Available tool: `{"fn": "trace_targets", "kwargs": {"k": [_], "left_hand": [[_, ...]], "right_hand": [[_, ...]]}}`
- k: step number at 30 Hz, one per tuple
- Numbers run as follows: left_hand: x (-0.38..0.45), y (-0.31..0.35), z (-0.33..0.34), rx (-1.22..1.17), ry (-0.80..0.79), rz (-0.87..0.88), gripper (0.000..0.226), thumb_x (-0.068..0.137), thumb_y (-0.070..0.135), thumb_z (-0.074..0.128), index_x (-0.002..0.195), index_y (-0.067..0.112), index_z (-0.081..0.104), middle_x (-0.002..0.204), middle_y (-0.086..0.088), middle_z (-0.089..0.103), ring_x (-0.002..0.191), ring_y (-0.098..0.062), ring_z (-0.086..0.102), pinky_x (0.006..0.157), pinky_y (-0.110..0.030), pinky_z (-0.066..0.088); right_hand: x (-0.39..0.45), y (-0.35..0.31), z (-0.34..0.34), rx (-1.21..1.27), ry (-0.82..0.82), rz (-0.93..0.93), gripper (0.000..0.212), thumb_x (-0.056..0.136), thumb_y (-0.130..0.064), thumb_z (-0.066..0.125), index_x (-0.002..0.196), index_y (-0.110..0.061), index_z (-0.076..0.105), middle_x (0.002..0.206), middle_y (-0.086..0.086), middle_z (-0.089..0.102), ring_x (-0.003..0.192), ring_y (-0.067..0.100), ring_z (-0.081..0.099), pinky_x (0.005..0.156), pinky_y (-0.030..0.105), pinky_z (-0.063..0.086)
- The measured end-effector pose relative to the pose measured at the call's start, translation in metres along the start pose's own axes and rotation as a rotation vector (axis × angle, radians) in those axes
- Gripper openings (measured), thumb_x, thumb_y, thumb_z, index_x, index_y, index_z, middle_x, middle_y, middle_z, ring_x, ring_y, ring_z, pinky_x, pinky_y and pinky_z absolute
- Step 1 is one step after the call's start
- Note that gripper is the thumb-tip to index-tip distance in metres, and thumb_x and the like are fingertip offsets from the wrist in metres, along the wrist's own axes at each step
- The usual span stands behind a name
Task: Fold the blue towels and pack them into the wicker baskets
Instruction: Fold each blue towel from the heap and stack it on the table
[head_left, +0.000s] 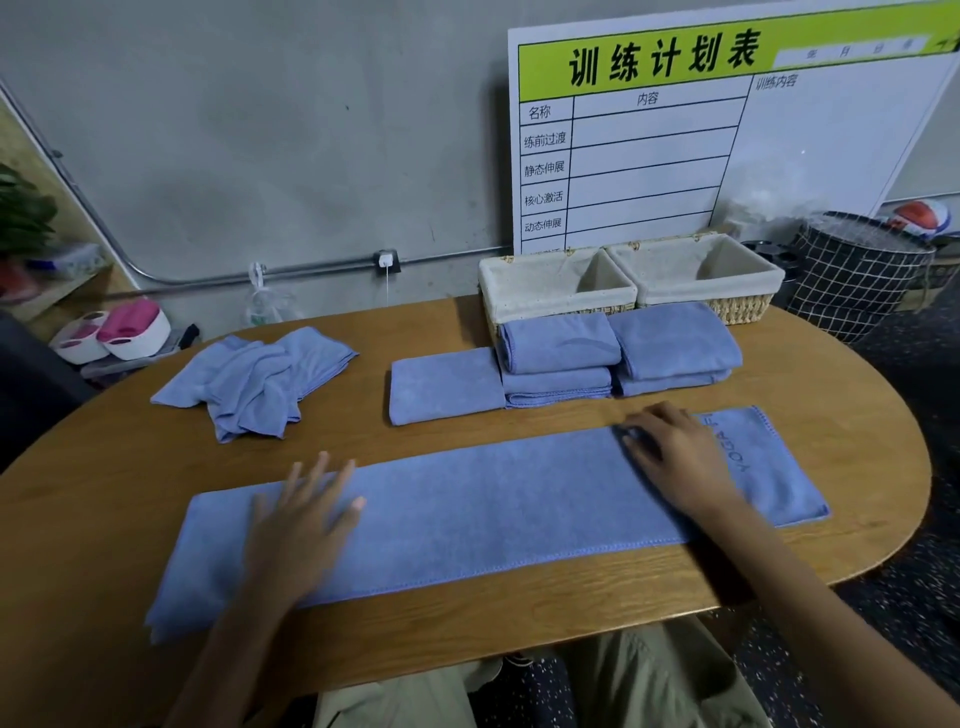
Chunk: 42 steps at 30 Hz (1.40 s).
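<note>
A long blue towel (483, 512) (soft, fine nap, stitched hem) lies flat as a strip across the oval wooden desk (519, 623). The left hand (301, 525) and right hand (675, 457) press it, fingers spread. Two lined wicker baskets (631, 283) stand behind folded towels (561, 364).

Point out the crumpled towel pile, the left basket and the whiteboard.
crumpled towel pile (254, 382): head view, middle of heap.
left basket (524, 306): head view, front liner wall.
whiteboard (831, 145): head view, blank right panel.

Blue towels (467, 499), cream-lined straw baskets (558, 283), black white-gridded hamper (852, 280), tan wood-grain table (467, 623).
</note>
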<state>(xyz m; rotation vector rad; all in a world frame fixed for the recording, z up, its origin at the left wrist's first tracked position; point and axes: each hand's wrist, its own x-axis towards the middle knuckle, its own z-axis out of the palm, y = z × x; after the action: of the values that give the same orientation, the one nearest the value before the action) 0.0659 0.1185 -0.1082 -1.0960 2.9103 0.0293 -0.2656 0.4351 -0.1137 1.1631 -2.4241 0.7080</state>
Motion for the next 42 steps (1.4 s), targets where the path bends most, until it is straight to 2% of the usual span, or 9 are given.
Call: {"fn": "trace_targets", "kwargs": {"k": [5,9,14,18,21,27,32,37,42], "left_hand": [[-0.01,-0.075,0.004,-0.073,0.047,-0.046,0.092,0.081,0.074,-0.001,0.159,0.03,0.021,0.166,-0.004,0.021,0.153,-0.032,0.016,0.117,-0.058,0.023],[-0.014,-0.068,-0.001,-0.126,0.105,-0.081,0.062,0.102,0.059,0.02,0.154,0.03,0.036,0.164,-0.003,0.026,0.152,-0.029,0.022,0.117,-0.055,0.024],[-0.031,-0.038,-0.007,-0.291,0.413,0.044,0.056,0.095,0.046,0.036,0.116,0.011,0.075,0.129,-0.006,0.066,0.113,-0.03,0.064,0.093,-0.05,0.05],[-0.035,-0.047,0.003,-0.408,0.306,0.088,0.063,0.095,0.058,0.033,0.127,0.018,0.07,0.138,-0.001,0.061,0.127,-0.024,0.056,0.101,-0.051,0.048],[-0.036,-0.069,0.001,-0.371,0.278,0.07,0.065,0.097,0.061,0.027,0.136,0.022,0.061,0.148,-0.002,0.052,0.136,-0.023,0.047,0.105,-0.054,0.044],[-0.053,-0.09,0.003,-0.509,0.287,-0.021,0.064,0.098,0.058,0.028,0.147,0.022,0.047,0.161,0.003,0.03,0.15,-0.02,0.025,0.118,-0.059,0.026],[-0.059,-0.091,0.003,-0.494,0.281,-0.069,0.048,0.106,0.036,0.039,0.15,0.017,0.045,0.162,-0.003,0.029,0.149,-0.023,0.026,0.119,-0.055,0.025],[-0.068,-0.083,0.0,-0.428,0.462,-0.205,0.036,0.101,0.022,0.052,0.132,0.006,0.059,0.133,-0.016,0.05,0.118,-0.037,0.053,0.092,-0.051,0.045],[-0.075,-0.084,0.0,-0.294,0.503,-0.358,0.034,0.1,0.034,0.053,0.121,0.01,0.064,0.113,-0.015,0.05,0.08,-0.031,0.054,0.061,-0.038,0.043]], "right_hand": [[-0.004,0.042,-0.016,-0.048,0.014,0.063,0.015,0.088,-0.013,0.073,0.103,-0.015,0.075,0.103,0.008,0.07,0.088,0.037,0.061,0.07,0.044,0.051],[-0.006,0.037,-0.016,-0.1,0.026,0.025,0.013,0.089,-0.008,0.069,0.101,-0.01,0.075,0.104,0.011,0.072,0.087,0.038,0.062,0.067,0.042,0.052],[-0.01,0.006,-0.019,-0.106,0.046,-0.007,0.021,0.09,-0.021,0.061,0.101,-0.016,0.077,0.112,0.005,0.072,0.09,0.034,0.069,0.074,0.044,0.049],[-0.018,-0.005,-0.01,0.009,-0.162,-0.029,0.044,0.095,-0.045,0.042,0.12,-0.023,0.071,0.133,-0.001,0.065,0.125,0.025,0.059,0.097,0.048,0.044],[-0.015,0.008,-0.013,0.029,-0.245,0.031,0.038,0.102,-0.04,0.049,0.136,-0.026,0.061,0.148,-0.002,0.052,0.142,0.023,0.042,0.11,0.049,0.033],[-0.013,0.01,-0.015,0.034,-0.283,0.064,0.043,0.101,-0.039,0.05,0.143,-0.028,0.054,0.154,-0.003,0.045,0.147,0.022,0.032,0.116,0.049,0.026],[-0.014,0.009,-0.015,0.028,-0.285,0.068,0.043,0.102,-0.04,0.05,0.143,-0.028,0.053,0.154,-0.003,0.045,0.147,0.022,0.032,0.116,0.049,0.026],[-0.013,0.01,-0.014,0.018,-0.28,0.065,0.043,0.102,-0.041,0.048,0.142,-0.028,0.053,0.153,-0.003,0.046,0.146,0.021,0.034,0.116,0.048,0.026],[-0.013,0.007,-0.016,-0.009,-0.28,0.067,0.042,0.103,-0.042,0.046,0.142,-0.029,0.053,0.152,-0.003,0.048,0.145,0.02,0.035,0.115,0.046,0.026]]}}
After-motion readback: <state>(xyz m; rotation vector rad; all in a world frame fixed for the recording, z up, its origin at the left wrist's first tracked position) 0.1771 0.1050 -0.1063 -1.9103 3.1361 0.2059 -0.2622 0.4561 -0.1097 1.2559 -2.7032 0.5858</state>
